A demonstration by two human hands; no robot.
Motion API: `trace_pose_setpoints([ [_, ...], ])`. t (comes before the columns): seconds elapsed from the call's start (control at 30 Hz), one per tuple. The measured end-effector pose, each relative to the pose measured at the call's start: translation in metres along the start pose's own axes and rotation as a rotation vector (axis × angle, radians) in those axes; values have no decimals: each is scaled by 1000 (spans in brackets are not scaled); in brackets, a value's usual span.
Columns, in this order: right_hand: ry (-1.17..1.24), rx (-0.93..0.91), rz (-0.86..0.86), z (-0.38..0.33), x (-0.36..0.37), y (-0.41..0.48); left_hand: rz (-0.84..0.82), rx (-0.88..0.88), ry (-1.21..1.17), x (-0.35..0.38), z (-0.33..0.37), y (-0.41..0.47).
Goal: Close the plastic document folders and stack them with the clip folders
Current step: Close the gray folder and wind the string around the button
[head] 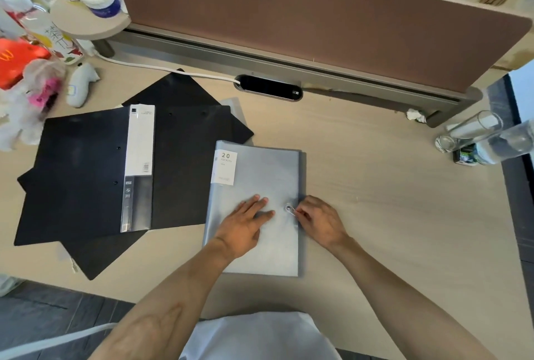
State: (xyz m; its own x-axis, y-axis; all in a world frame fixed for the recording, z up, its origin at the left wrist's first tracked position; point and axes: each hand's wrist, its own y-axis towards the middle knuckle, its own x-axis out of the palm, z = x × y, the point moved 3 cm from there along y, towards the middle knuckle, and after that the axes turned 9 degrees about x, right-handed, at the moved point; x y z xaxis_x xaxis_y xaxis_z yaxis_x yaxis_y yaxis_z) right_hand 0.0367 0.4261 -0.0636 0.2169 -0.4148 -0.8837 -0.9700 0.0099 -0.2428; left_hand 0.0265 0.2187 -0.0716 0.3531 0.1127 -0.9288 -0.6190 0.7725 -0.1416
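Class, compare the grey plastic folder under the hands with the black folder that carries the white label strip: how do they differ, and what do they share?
The grey plastic folder is pale and translucent; the black folder is dark and opaque. The grey one has a small "20 pockets" label at its corner; the black one has a long white strip down its edge. The left hand presses the grey one while the right hand works its button closure; the black one lies untouched. Both lie flat on the desk.

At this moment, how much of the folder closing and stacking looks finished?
Done: the translucent grey plastic document folder lies with its cover shut. In hand: the left hand presses the cover flat while the right hand works the cord at its round metal button. Left: moving it onto the black clip folders fanned beside it.
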Motion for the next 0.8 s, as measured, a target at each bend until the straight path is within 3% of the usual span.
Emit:
trace_pose_setpoints([
  [0.1,-139,-213,138,-3,1,-7,9,5,0,1,-2,0],
  [0.37,-347,-451,111,-10,-2,-12,-74,0,-46,5,0,-2],
  [0.57,-308,-392,142,-13,-1,-21,-73,-4,-64,8,-1,-1],
  [0.8,54,-50,85,-11,9,-15,-101,-13,-66,5,-1,-2],
])
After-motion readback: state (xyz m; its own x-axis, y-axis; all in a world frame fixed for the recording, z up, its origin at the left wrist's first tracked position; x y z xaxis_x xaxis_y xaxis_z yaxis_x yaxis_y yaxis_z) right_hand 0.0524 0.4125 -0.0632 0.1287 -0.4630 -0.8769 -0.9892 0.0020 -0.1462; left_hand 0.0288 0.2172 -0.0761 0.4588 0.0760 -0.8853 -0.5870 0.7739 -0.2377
